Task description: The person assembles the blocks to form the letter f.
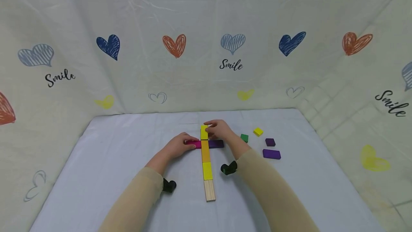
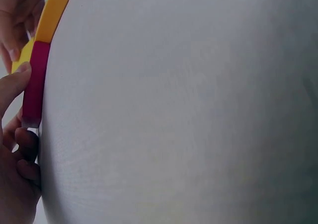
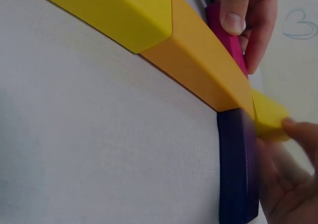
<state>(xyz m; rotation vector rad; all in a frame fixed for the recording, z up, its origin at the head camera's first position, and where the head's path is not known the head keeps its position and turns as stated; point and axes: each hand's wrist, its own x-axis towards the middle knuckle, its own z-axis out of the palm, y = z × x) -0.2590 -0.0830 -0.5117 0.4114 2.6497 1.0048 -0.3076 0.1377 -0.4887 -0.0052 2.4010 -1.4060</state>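
Note:
A row of blocks runs away from me on the white table: a plain wood block [image 1: 209,190], a yellow block [image 1: 207,171], an orange block [image 1: 205,151] and a far yellow block [image 1: 204,132]. On the left of the orange block's far end lies a magenta block [image 2: 36,85], on the right a dark purple block [image 1: 216,144]. My left hand [image 1: 178,145] pinches the magenta block between thumb and fingers. With thumb and fingertip, my right hand [image 1: 220,130] holds the far yellow block, which meets the orange block's far end.
To the right lie loose blocks: a green one [image 1: 244,138], a small yellow one [image 1: 258,131], a short dark purple one [image 1: 270,142] and a longer purple one [image 1: 271,154]. Behind the table hangs a pale sheet [image 1: 199,78] printed with hearts.

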